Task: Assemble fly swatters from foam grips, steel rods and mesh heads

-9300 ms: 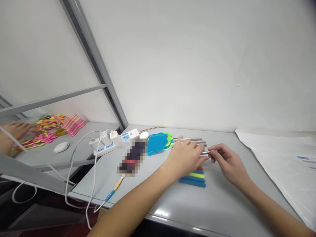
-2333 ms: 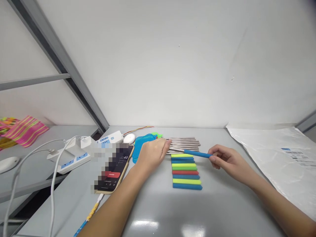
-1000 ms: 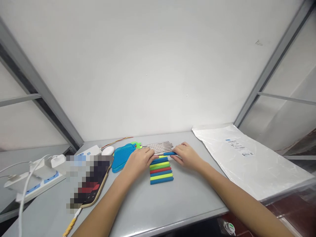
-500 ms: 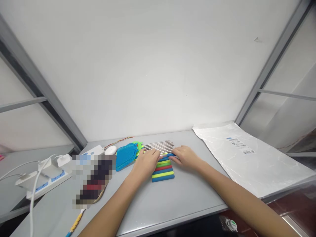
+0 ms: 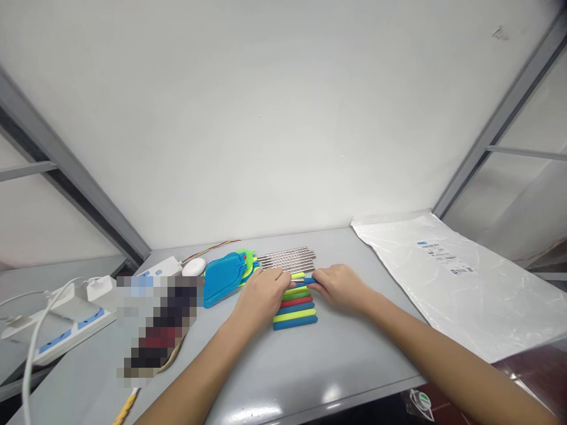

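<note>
My left hand is closed around a thin metal rod, its fingers curled over most of the rod. My right hand grips a blue handle, which lines up with that rod; the fingers hide how far the two overlap. Just below, between my hands, lies a row of coloured handles in blue, yellow, red and green. Beyond my hands several silver rods lie side by side. Left of my left hand sit blue mesh fly swatter heads, with a green one partly behind.
A large white plastic mailing bag covers the table's right side. On the left are a power strip with plugs and white cables, a round white object, and a blurred-out item. A white wall stands behind.
The view has shifted slightly. My right hand has curled more tightly round the blue handle, and a short stretch of metal rod shows between my hands.
</note>
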Action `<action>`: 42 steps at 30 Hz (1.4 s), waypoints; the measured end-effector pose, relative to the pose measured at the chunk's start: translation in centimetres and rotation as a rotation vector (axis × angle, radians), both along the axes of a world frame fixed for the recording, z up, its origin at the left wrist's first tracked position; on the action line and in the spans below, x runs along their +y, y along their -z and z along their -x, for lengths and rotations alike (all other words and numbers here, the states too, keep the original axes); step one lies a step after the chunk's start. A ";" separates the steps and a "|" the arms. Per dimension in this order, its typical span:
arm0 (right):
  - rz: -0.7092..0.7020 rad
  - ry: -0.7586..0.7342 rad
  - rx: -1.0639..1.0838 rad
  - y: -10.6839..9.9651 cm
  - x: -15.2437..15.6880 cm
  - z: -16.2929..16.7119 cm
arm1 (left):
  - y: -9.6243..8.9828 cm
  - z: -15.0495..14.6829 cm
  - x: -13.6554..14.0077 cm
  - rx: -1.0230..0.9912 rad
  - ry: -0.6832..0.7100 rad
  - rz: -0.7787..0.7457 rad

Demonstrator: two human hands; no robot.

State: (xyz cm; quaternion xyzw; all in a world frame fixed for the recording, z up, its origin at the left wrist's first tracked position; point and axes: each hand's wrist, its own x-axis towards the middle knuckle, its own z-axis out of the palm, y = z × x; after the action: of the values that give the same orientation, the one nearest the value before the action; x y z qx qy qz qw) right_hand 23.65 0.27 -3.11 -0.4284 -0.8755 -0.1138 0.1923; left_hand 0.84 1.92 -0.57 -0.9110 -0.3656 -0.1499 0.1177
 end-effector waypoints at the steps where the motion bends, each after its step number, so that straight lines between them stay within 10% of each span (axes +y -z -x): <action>1: -0.005 -0.004 -0.004 0.0 0.0 0.0 | 0.0 -0.1 0.0 -0.003 0.008 -0.002; 19: -0.033 -0.006 -0.042 -0.3 -0.7 0.3 | 1.0 -0.3 0.0 -0.114 0.128 -0.065; 36: 0.747 0.142 0.866 -1.8 0.3 -1.5 | -0.2 1.9 1.3 -0.202 -0.010 -0.072; 42: 0.826 0.092 0.936 -1.0 0.4 -2.1 | 0.0 1.9 1.3 -0.244 0.000 -0.101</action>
State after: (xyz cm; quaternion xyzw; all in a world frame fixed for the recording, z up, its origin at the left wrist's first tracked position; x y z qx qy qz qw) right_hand 25.70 0.69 -2.15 -0.5092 -0.6508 0.4257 0.3688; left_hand -1.07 3.22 -0.61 -0.8790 -0.3694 -0.2776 0.1181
